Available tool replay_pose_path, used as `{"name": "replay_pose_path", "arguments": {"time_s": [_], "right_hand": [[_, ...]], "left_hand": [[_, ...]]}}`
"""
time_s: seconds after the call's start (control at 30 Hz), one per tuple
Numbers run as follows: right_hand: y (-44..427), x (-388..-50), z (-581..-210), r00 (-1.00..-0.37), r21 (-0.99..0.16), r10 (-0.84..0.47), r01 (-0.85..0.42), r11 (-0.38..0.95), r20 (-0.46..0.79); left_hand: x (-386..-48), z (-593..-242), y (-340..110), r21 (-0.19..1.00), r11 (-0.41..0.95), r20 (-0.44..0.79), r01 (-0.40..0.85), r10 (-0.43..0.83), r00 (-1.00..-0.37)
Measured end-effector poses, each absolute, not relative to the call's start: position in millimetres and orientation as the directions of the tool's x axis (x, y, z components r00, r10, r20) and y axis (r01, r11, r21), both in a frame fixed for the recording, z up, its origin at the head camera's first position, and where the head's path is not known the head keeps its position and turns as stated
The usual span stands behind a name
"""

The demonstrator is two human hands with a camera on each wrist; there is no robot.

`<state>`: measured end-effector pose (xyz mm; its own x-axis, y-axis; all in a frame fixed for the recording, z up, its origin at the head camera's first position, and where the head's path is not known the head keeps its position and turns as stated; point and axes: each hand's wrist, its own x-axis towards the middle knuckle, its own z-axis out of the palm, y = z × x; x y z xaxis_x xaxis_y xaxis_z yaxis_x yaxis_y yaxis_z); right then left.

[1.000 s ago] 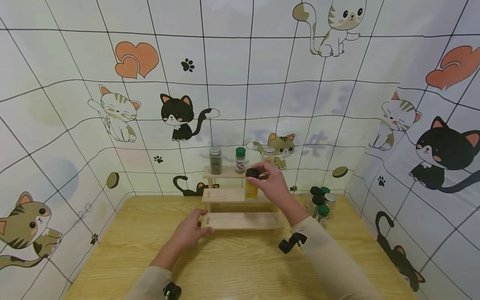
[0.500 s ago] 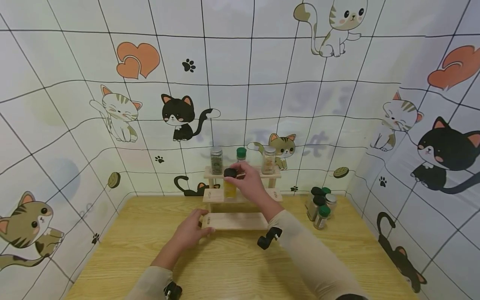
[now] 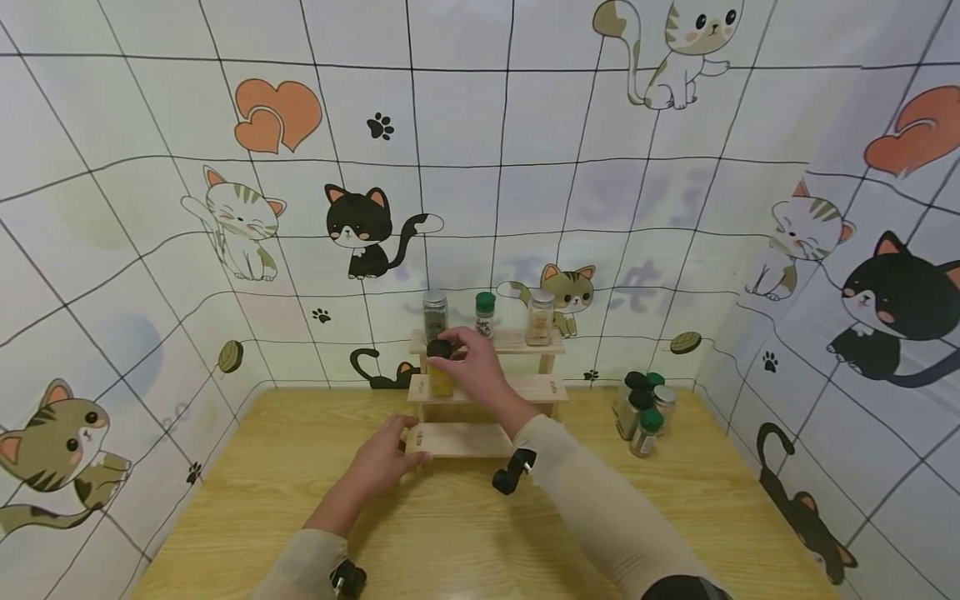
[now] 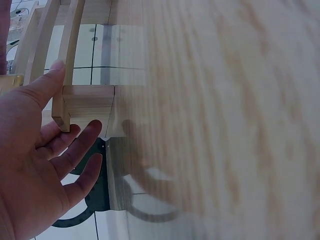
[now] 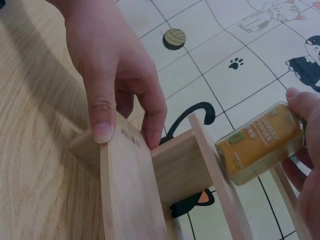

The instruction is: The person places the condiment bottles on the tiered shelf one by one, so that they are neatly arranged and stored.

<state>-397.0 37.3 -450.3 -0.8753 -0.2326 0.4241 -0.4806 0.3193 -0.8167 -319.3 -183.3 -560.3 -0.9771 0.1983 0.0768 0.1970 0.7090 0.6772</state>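
Black lid (image 3: 439, 348) of the turmeric jar (image 5: 260, 142) pinched in the right hand (image 3: 476, 371), at the left end of the middle shelf (image 3: 542, 387); whether touching it, cannot tell. Lowest shelf (image 3: 461, 440) gripped at its left end by the left hand (image 3: 381, 457), thumb to one side, fingers to the other. With the jar, expect little weight, stiff smooth walls, breakage if glass; best held by lid or flat sides. Counted: one jar held, three jars (image 3: 485, 317) on the top shelf (image 3: 517, 341), five jars (image 3: 641, 402) visible on the table (image 3: 262, 467), three shelves.

Black cap (image 3: 439, 349), orange powder (image 5: 261, 139), cat-print wall (image 3: 465, 125)
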Motion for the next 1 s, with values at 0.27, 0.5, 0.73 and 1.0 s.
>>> {"name": "replay_pose_path", "arguments": {"time_s": [0.27,0.5,0.73,1.0], "right_hand": [[36.8,-395.0,-449.9,-0.886,-0.826,-0.222,-0.461,0.324,0.408],[35.4,-397.0,-453.6,-0.878,-0.817,-0.217,-0.477,0.323,0.427],[29.5,-396.2,-455.5,-0.870,-0.808,-0.216,-0.492,0.324,0.443],[30.0,-393.3,-458.8,-0.878,-0.810,-0.222,-0.477,0.341,0.424]], "left_hand": [[-321.0,-558.5,-180.9,0.679,0.708,0.074,0.196,0.200,-0.977],[-321.8,-559.2,-182.2,0.675,0.712,0.070,0.196,0.202,-0.977],[-321.7,-559.1,-182.5,0.677,0.711,0.066,0.192,0.201,-0.977],[-321.0,-561.2,-184.1,0.668,0.718,0.065,0.195,0.204,-0.977]]}}
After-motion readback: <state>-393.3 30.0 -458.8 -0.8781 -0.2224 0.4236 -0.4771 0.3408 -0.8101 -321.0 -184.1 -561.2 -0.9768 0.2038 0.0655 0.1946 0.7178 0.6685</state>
